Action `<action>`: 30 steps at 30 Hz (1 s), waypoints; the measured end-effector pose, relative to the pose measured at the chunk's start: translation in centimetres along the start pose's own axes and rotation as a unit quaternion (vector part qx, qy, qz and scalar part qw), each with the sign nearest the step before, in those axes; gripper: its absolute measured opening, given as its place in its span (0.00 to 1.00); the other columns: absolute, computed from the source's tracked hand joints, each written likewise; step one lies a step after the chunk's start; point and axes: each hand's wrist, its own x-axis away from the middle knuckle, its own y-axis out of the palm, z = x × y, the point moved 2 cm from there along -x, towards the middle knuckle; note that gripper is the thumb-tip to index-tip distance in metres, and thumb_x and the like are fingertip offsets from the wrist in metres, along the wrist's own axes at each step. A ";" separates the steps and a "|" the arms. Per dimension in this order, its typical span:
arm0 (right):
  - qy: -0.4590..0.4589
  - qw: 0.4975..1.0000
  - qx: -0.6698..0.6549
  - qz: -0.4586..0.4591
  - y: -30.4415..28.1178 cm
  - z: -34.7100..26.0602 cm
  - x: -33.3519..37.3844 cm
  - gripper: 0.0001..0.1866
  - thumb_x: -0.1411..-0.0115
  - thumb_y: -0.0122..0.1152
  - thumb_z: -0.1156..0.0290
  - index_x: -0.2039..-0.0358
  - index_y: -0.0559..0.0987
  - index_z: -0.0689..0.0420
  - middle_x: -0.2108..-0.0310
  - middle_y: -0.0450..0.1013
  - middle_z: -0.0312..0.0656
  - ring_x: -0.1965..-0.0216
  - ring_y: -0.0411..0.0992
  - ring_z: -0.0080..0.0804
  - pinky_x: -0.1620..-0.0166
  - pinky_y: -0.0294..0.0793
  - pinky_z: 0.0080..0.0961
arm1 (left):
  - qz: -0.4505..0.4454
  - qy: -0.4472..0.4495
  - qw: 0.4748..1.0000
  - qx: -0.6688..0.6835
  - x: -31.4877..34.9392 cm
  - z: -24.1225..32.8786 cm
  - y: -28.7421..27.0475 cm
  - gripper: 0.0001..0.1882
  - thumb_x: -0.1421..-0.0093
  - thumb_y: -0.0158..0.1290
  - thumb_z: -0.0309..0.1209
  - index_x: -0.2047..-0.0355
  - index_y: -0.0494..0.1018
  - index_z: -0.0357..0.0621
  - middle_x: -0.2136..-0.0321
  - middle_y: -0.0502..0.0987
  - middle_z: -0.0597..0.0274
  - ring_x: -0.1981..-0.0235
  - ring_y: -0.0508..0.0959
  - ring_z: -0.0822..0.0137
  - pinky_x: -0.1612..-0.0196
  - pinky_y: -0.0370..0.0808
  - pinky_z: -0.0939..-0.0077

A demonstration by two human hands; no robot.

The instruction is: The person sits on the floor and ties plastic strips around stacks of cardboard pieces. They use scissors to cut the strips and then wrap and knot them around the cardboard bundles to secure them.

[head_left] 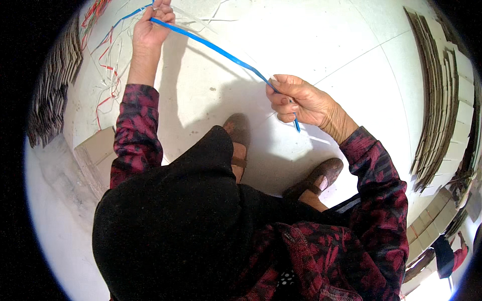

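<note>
A flat blue strap runs taut between my two hands above the pale floor. At the upper left, my left hand is closed on it, palm turned up, with the fingertips cut off by the top edge of the picture. Beyond that hand the strap continues down to the left, toward a tangle of loose straps. My right hand pinches the blue strap between thumb and curled fingers. A short end hangs below this hand.
White and red straps lie tangled on the floor at the left. Stacked cardboard sheets stand at the left and the right. My shoes are on the floor below my hands. A box-like piece sits beside my left sleeve.
</note>
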 end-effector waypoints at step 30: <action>-0.007 1.000 0.004 -0.014 -1.2 0.9 0.2 0.13 0.32 0.43 0.60 0.70 0.68 0.53 0.82 0.58 0.27 0.85 0.54 0.15 0.83 0.64 0.18 | 0.278 0.051 0.958 -0.036 -3.0 6.8 11.0 0.09 0.46 0.46 0.20 0.65 0.72 0.41 0.78 0.71 0.68 0.84 0.66 0.76 0.87 0.59 0.82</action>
